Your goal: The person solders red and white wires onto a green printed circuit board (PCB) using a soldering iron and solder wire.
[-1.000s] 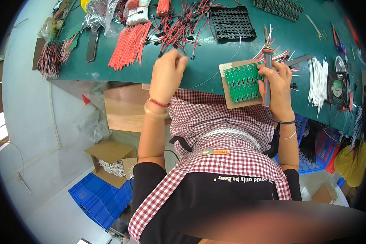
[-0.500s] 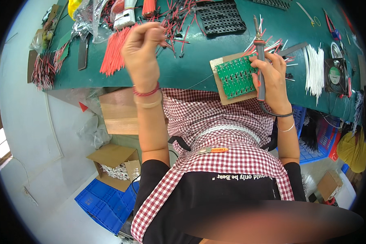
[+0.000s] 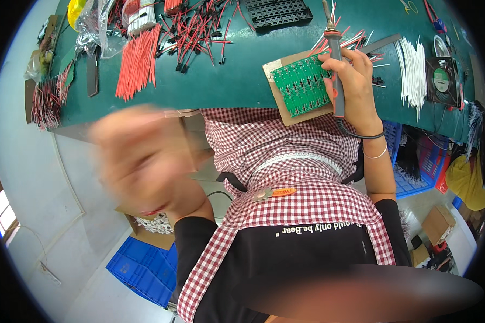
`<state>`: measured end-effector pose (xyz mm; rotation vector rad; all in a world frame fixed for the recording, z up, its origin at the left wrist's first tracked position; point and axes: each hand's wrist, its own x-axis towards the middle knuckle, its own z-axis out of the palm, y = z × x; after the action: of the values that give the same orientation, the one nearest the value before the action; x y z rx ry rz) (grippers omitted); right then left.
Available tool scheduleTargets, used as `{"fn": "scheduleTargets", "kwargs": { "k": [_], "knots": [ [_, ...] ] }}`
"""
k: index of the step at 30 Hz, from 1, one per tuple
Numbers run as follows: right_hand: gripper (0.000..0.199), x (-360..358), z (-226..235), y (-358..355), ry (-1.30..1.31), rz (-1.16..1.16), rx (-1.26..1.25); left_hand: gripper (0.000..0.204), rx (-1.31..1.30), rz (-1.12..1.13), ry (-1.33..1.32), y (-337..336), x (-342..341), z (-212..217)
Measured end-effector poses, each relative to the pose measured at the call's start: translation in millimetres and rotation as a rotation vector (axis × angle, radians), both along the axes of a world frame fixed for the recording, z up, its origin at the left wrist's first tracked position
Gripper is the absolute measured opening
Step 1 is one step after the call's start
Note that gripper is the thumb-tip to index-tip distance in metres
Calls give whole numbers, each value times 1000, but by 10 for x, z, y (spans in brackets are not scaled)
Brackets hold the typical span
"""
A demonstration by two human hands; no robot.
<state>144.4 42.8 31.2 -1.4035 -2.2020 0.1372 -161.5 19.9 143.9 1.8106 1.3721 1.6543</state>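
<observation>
My right hand (image 3: 357, 91) grips a grey soldering iron (image 3: 337, 64), its tip pointing toward the far side of the table. The fingers of that hand also reach the right edge of a green circuit board (image 3: 300, 89). Beneath the board lies a piece of brown cardboard (image 3: 275, 92) that juts over the near table edge. My left hand (image 3: 145, 156) is raised off the table on the left, smeared by motion, so its fingers and anything in them cannot be made out.
Red wires (image 3: 139, 64) lie bundled at the left, beside loose red and black connector leads (image 3: 194, 37). A black slotted tray (image 3: 277, 13) stands behind. White wires (image 3: 411, 75) and a small fan (image 3: 443, 82) are at right. A blue crate (image 3: 144, 272) sits below left.
My left hand has swung from above the red wires back toward me and off the table. My right hand keeps the soldering iron at the board; the view has shifted slightly.
</observation>
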Motion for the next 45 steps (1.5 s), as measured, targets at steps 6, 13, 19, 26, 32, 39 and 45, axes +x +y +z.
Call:
{"fn": "scheduleTargets", "kwargs": {
  "k": [6, 13, 19, 26, 32, 39, 45],
  "knots": [
    [42, -18, -12, 19, 37, -7, 62, 7, -519, -377, 241, 32, 550, -954],
    [38, -284, 229, -291, 481, 274, -55, 14, -607, -235, 128, -143, 815, -826],
    [41, -391, 184, -390, 657, 263, -66, 15, -519, -401, 73, -196, 804, -769],
    [32, -210, 228, -459, 665, 190, -126, 15, -573, -188, 136, -158, 504, -887],
    [38, -25, 405, -539, 699, 107, -228, 20, -519, -34, 222, -58, 421, -906],
    [26, -176, 347, -564, 718, -132, -336, 20, -491, -32, 283, -18, 463, -948],
    [25, -211, 336, -477, 631, -100, -305, 20, -499, -36, 308, -18, 458, -959]
  ]
}}
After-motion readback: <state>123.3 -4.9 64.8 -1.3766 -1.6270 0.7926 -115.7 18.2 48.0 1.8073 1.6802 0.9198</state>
